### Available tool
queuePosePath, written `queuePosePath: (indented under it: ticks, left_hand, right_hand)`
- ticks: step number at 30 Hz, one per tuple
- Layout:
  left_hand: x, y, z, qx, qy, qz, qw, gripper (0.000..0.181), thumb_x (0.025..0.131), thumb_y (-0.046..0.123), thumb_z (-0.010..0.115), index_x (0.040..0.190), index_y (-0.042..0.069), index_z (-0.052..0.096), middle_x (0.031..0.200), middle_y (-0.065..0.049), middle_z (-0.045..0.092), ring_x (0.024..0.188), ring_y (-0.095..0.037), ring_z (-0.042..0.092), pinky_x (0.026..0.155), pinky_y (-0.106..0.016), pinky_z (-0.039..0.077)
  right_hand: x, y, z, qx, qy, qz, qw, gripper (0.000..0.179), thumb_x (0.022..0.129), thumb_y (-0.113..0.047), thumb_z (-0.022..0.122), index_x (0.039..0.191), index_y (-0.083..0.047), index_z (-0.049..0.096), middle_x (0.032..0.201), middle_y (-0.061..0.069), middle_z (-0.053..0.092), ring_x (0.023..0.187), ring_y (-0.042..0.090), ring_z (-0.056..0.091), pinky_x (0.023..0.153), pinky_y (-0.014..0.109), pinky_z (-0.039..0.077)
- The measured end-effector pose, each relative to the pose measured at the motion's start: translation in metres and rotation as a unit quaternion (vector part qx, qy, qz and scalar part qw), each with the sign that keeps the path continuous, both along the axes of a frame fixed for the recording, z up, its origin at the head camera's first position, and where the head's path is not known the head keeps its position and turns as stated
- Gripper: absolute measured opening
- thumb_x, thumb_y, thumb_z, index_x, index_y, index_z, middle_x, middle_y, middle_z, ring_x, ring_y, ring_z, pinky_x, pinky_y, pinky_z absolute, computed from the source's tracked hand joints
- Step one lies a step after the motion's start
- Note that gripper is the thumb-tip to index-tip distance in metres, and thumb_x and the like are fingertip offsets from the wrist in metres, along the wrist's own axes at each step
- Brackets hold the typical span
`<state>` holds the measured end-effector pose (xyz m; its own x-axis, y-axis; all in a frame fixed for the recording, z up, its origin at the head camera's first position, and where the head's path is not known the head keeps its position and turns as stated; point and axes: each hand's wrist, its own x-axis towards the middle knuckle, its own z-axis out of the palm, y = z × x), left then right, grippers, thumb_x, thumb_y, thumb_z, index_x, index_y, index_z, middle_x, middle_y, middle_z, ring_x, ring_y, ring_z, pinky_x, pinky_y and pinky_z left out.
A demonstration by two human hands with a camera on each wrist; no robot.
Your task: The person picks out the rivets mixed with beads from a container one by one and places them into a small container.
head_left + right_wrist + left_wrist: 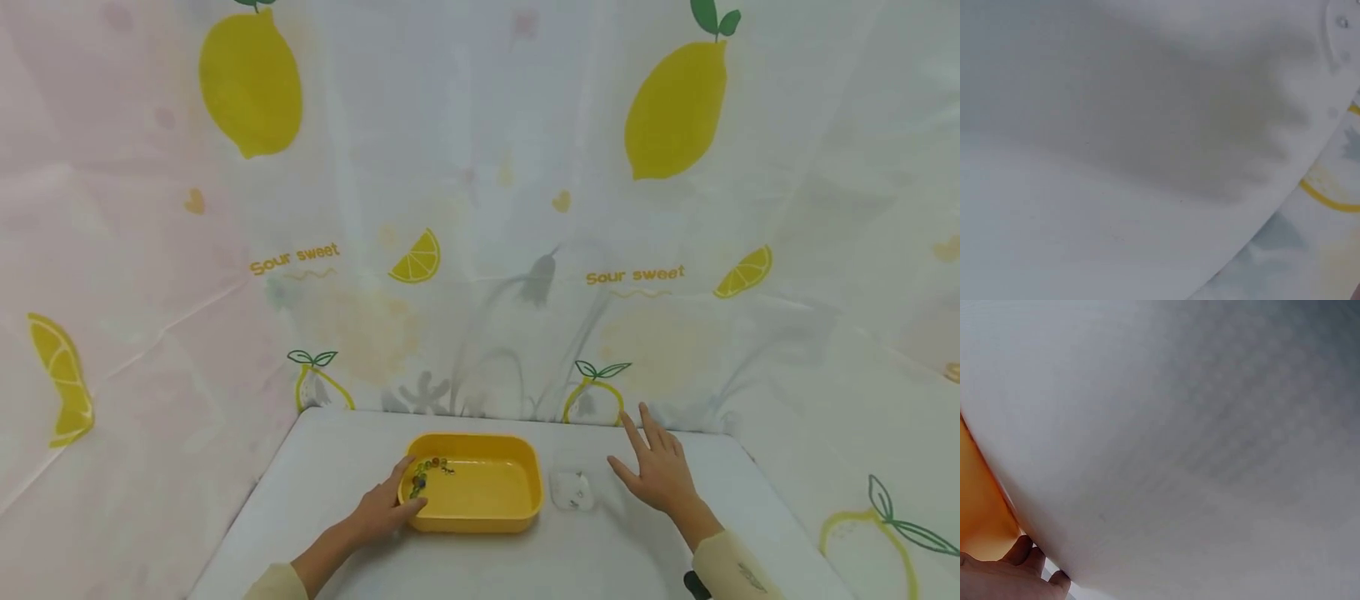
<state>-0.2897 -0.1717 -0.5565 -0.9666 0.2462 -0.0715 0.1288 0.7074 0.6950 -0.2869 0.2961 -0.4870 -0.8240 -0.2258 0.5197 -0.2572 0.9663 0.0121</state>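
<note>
A yellow rectangular tray point(480, 524) stands on the white table. Along its left inner end lie several small glass marbles point(420, 481), green, amber and dark blue. My left hand point(380, 510) holds the tray's left end, thumb over the front rim and fingers at the far corner. In the left wrist view, the fingers of that hand point(1007, 578) are beside the tray's orange-looking wall point(979, 500). To the tray's right is a small clear container point(572, 492) with a few small marks or bits in it. My right hand point(662, 477) hovers right of this container, fingers spread, holding nothing.
The white table point(585, 558) ends at a hanging cloth point(480, 350) printed with lemons, which also runs along both sides. In the right wrist view, the right hand's shadow falls on the tabletop point(1085, 237), with part of the clear container point(1340, 37) at the upper right.
</note>
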Motion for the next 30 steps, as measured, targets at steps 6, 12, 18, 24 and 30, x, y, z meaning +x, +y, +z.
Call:
queuePosePath:
  ticks: [6,12,18,24,30]
  left_hand:
    - [-0.001,-0.003,0.005,-0.005,0.003,0.008,0.9999,0.080,0.083,0.053,0.056,0.146,0.023,0.018,0.135,-0.020,0.047,0.113,-0.033,0.052,0.091,-0.055,0.039]
    - [0.000,-0.003,0.005,-0.004,0.001,0.011,0.9999,0.080,0.083,0.053,0.057,0.146,0.023,0.017,0.136,-0.021,0.046,0.111,-0.031,0.053,0.091,-0.054,0.039]
    - [0.000,-0.001,0.001,-0.010,0.000,0.006,0.9999,0.081,0.083,0.054,0.056,0.146,0.022,0.016,0.135,-0.019,0.047,0.107,-0.027,0.054,0.089,-0.052,0.040]
    - [0.000,0.001,0.002,-0.012,0.003,0.006,0.9999,0.082,0.083,0.054,0.057,0.146,0.022,0.017,0.135,-0.019,0.047,0.104,-0.026,0.054,0.088,-0.051,0.041]
    - [0.002,0.000,0.005,-0.008,0.004,0.000,1.0000,0.080,0.084,0.053,0.056,0.146,0.021,0.018,0.134,-0.021,0.048,0.111,-0.033,0.053,0.090,-0.054,0.039]
  right_hand:
    - [0.008,0.005,-0.002,0.026,0.005,0.014,0.9996,0.079,0.081,-0.054,0.058,0.145,-0.017,0.029,0.153,0.019,0.012,0.133,0.039,0.024,0.099,0.060,0.022]
    - [0.007,0.002,-0.003,0.062,0.017,0.018,0.9978,0.082,0.079,-0.060,0.055,0.145,-0.019,0.029,0.153,0.019,0.014,0.133,0.038,0.024,0.100,0.061,0.022]
    - [0.007,-0.005,-0.004,0.068,0.002,0.016,0.9976,0.082,0.079,-0.060,0.055,0.146,-0.021,0.028,0.154,0.016,0.008,0.131,0.038,0.025,0.101,0.060,0.020]
    - [-0.002,-0.024,0.005,0.066,0.011,0.030,0.9973,0.084,0.078,-0.061,0.055,0.147,-0.023,0.025,0.154,0.017,0.009,0.133,0.038,0.024,0.101,0.061,0.020]
    - [-0.009,-0.058,0.011,0.064,-0.009,0.051,0.9966,0.084,0.080,-0.062,0.053,0.147,-0.022,0.022,0.155,0.017,0.007,0.137,0.037,0.019,0.104,0.061,0.018]
